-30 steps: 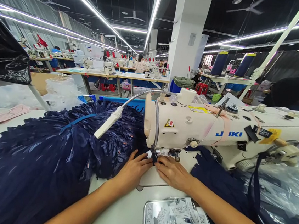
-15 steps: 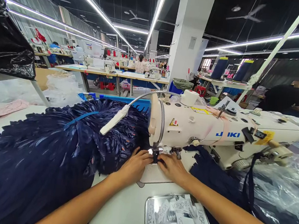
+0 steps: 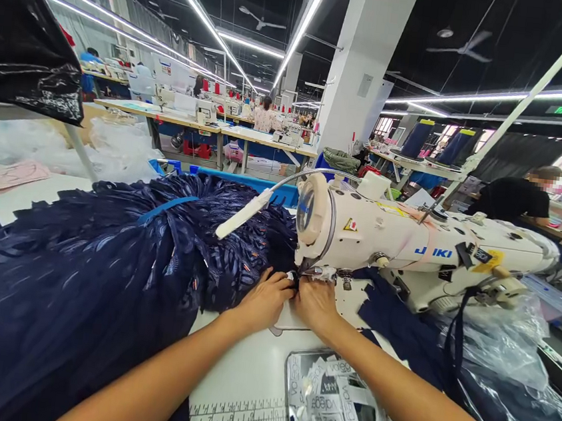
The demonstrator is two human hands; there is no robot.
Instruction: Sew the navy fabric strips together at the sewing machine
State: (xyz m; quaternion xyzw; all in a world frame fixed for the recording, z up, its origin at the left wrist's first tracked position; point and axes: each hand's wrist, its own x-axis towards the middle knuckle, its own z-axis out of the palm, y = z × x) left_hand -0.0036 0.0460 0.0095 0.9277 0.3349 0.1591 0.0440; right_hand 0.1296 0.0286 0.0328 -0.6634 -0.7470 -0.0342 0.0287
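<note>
My left hand (image 3: 267, 299) and my right hand (image 3: 315, 301) are close together under the head of a white sewing machine (image 3: 384, 228), by its presser foot. Between their fingertips shows a small bit of dark navy fabric (image 3: 295, 279), pinched from both sides. My right fingertips are partly hidden behind the hand. To the left of my left hand lies a large heap of navy garments (image 3: 118, 274), bundled with a blue strip (image 3: 167, 208). Below my right forearm sits a metal tray (image 3: 287, 399) of white printed labels (image 3: 327, 410).
A lamp (image 3: 244, 213) on a bendable neck hangs left of the machine head. More navy cloth (image 3: 394, 323) and clear plastic (image 3: 503, 341) lie to the right. Ruler markings (image 3: 239, 417) run along the front. A person in black (image 3: 506, 197) sits at the far right.
My right hand has drawn in and turned, so its fingers show less beside the left hand. Less of the dark fabric is visible between them. The camera view has shifted and tilted slightly.
</note>
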